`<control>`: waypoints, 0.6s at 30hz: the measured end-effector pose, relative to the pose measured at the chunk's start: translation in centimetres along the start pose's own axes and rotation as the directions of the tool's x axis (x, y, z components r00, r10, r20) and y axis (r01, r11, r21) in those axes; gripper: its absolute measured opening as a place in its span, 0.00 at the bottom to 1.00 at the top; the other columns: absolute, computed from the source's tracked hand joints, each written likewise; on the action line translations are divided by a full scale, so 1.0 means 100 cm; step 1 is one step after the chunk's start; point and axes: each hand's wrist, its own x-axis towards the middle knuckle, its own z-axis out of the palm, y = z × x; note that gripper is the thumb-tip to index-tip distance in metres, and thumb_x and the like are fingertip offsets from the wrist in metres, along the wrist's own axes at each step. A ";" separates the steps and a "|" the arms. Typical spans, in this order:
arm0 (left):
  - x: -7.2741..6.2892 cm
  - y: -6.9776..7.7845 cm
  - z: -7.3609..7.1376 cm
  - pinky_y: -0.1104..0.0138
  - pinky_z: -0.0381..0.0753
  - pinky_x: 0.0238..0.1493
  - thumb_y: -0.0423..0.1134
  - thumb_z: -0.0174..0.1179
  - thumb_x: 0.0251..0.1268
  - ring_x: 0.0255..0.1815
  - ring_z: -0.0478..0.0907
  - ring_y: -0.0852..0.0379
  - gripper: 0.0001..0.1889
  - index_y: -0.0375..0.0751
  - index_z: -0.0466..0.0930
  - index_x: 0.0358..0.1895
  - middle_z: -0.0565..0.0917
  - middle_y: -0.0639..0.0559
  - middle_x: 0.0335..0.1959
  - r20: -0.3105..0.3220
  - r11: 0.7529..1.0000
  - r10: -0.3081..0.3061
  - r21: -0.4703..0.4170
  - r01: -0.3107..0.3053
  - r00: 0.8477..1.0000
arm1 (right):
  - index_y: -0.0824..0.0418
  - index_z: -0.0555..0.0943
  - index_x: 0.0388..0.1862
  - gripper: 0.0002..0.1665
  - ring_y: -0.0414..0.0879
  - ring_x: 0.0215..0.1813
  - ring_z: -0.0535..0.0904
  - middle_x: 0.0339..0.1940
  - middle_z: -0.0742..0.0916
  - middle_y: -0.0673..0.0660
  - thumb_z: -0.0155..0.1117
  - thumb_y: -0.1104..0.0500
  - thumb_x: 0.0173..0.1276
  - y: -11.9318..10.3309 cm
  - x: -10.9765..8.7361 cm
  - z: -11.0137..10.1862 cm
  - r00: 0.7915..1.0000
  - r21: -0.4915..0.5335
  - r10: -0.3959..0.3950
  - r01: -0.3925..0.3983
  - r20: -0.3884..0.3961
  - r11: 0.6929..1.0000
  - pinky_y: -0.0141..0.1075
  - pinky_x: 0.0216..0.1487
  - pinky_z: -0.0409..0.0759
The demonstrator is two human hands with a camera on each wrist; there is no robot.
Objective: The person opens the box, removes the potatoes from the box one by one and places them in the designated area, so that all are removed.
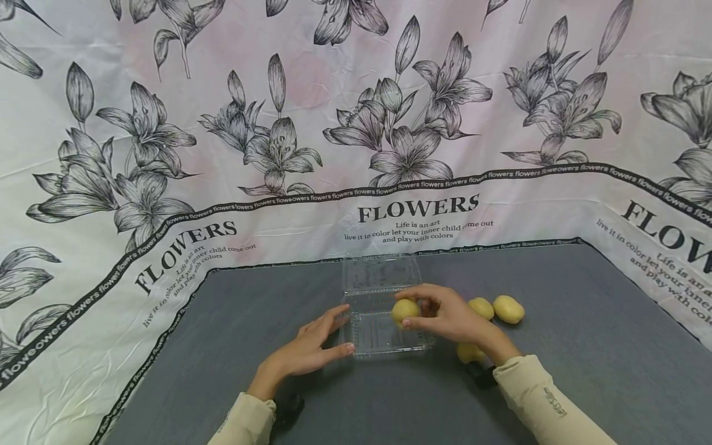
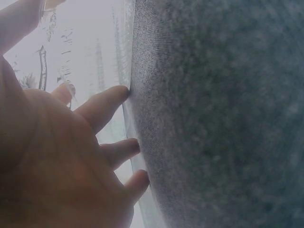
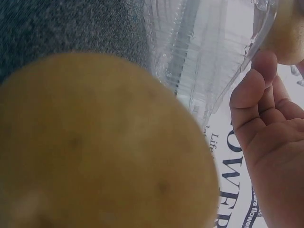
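Observation:
My right hand [image 1: 453,318] holds a yellow potato [image 1: 405,313] between thumb and fingers, above the right part of a clear plastic clamshell box [image 1: 367,340]. The box lies with its lid [image 1: 381,272] raised at the back. In the right wrist view, part of the held potato [image 3: 285,40] shows beyond the curled fingers. My left hand [image 1: 308,349] is spread at the left side of the box; its fingers [image 2: 107,107] lie along the clear wall in the left wrist view. Whether every fingertip touches it, I cannot tell.
Two potatoes lie to the right of my right hand, one [image 1: 508,309] beside the other [image 1: 481,308]. Another potato [image 1: 470,353] is partly hidden under the right wrist. A grey cloth [image 1: 423,408] covers the table, and a flower-printed curtain [image 1: 300,235] hangs behind.

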 end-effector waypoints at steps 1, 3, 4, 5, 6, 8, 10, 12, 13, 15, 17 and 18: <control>0.000 0.000 0.000 0.32 0.41 0.75 0.59 0.55 0.76 0.83 0.55 0.47 0.42 0.58 0.42 0.84 0.61 0.51 0.82 0.000 1.000 0.001 0.001 -0.001 1.000 | 0.56 0.81 0.65 0.30 0.39 0.33 0.76 0.41 0.84 0.51 0.76 0.52 0.65 0.000 0.000 0.000 1.000 -0.002 -0.004 0.004 0.000 1.000 0.34 0.36 0.79; 0.000 0.000 0.000 0.32 0.41 0.75 0.59 0.55 0.76 0.84 0.55 0.47 0.42 0.58 0.42 0.84 0.61 0.51 0.82 -0.001 1.000 0.002 0.002 -0.002 1.000 | 0.57 0.81 0.65 0.30 0.39 0.32 0.75 0.40 0.84 0.52 0.76 0.53 0.65 0.001 -0.001 -0.002 1.000 -0.005 -0.007 0.007 0.000 1.000 0.34 0.35 0.79; 0.001 0.000 0.000 0.32 0.41 0.75 0.59 0.54 0.76 0.84 0.54 0.47 0.42 0.57 0.42 0.84 0.61 0.51 0.82 -0.001 1.000 0.004 0.002 -0.004 1.000 | 0.58 0.81 0.65 0.30 0.39 0.32 0.75 0.40 0.84 0.52 0.75 0.53 0.65 0.001 -0.001 -0.002 1.000 -0.008 -0.010 0.010 0.001 1.000 0.34 0.34 0.79; 0.001 0.000 0.000 0.32 0.41 0.75 0.59 0.54 0.76 0.84 0.55 0.47 0.42 0.57 0.42 0.84 0.60 0.51 0.82 0.000 1.000 0.004 0.001 -0.004 1.000 | 0.58 0.81 0.65 0.30 0.39 0.32 0.75 0.40 0.84 0.52 0.75 0.53 0.65 0.001 -0.001 -0.003 1.000 -0.007 -0.013 0.013 0.001 1.000 0.34 0.34 0.79; 0.001 0.000 0.000 0.32 0.41 0.75 0.59 0.54 0.76 0.84 0.55 0.47 0.42 0.57 0.42 0.84 0.60 0.51 0.82 0.000 1.000 0.006 0.002 -0.006 1.000 | 0.57 0.81 0.65 0.30 0.39 0.32 0.75 0.40 0.84 0.52 0.76 0.54 0.65 0.001 -0.001 -0.003 1.000 -0.010 -0.012 0.012 -0.003 1.000 0.34 0.33 0.78; 0.001 0.000 0.000 0.32 0.41 0.74 0.59 0.54 0.76 0.84 0.55 0.47 0.42 0.57 0.42 0.84 0.60 0.51 0.82 -0.001 1.000 0.007 0.002 -0.007 1.000 | 0.57 0.81 0.65 0.29 0.39 0.31 0.75 0.40 0.84 0.52 0.76 0.54 0.65 0.001 -0.002 -0.004 1.000 -0.013 -0.010 0.010 -0.008 1.000 0.34 0.33 0.78; 0.001 0.000 0.001 0.32 0.41 0.74 0.59 0.55 0.76 0.83 0.56 0.48 0.42 0.56 0.42 0.84 0.60 0.51 0.82 -0.002 1.000 0.008 0.003 -0.007 1.000 | 0.57 0.82 0.64 0.29 0.39 0.31 0.75 0.39 0.83 0.52 0.76 0.54 0.65 0.001 -0.002 -0.004 1.000 -0.013 -0.009 0.009 -0.014 1.000 0.34 0.32 0.78; 0.001 -0.001 0.001 0.32 0.41 0.74 0.59 0.55 0.76 0.83 0.56 0.48 0.42 0.56 0.42 0.84 0.60 0.51 0.82 -0.003 1.000 0.008 0.005 -0.008 1.000 | 0.56 0.82 0.64 0.29 0.39 0.31 0.75 0.38 0.83 0.52 0.76 0.54 0.65 0.001 -0.002 -0.005 1.000 -0.016 -0.008 0.007 -0.020 1.000 0.34 0.32 0.78; 0.001 -0.001 0.001 0.32 0.41 0.74 0.59 0.55 0.76 0.83 0.56 0.48 0.42 0.56 0.42 0.84 0.60 0.51 0.82 -0.002 1.000 0.008 0.006 -0.008 1.000 | 0.56 0.82 0.64 0.29 0.39 0.31 0.75 0.38 0.83 0.51 0.76 0.54 0.65 0.001 -0.003 -0.006 1.000 -0.018 -0.009 0.008 -0.021 1.000 0.34 0.32 0.78; 0.001 -0.001 0.001 0.32 0.41 0.74 0.59 0.55 0.76 0.83 0.56 0.48 0.42 0.56 0.42 0.84 0.60 0.51 0.82 -0.003 1.000 0.008 0.006 -0.008 1.000 | 0.56 0.82 0.64 0.29 0.39 0.31 0.75 0.38 0.83 0.51 0.76 0.54 0.65 0.002 -0.003 -0.006 1.000 -0.019 -0.010 0.010 -0.020 1.000 0.34 0.32 0.78; 0.001 -0.001 0.001 0.32 0.42 0.74 0.59 0.55 0.76 0.83 0.56 0.48 0.42 0.56 0.42 0.84 0.60 0.51 0.82 -0.001 1.000 0.008 0.005 -0.008 1.000 | 0.55 0.82 0.64 0.29 0.39 0.31 0.75 0.39 0.83 0.50 0.76 0.53 0.65 0.001 -0.004 -0.007 1.000 -0.024 -0.002 0.002 -0.022 1.000 0.34 0.32 0.77; 0.002 -0.002 0.001 0.32 0.42 0.74 0.59 0.55 0.76 0.83 0.56 0.48 0.42 0.57 0.42 0.84 0.60 0.52 0.82 -0.001 1.000 0.009 0.005 -0.009 1.000 | 0.54 0.82 0.64 0.28 0.39 0.31 0.75 0.39 0.83 0.50 0.76 0.53 0.65 0.001 -0.004 -0.008 1.000 -0.027 0.000 -0.001 -0.023 1.000 0.33 0.32 0.77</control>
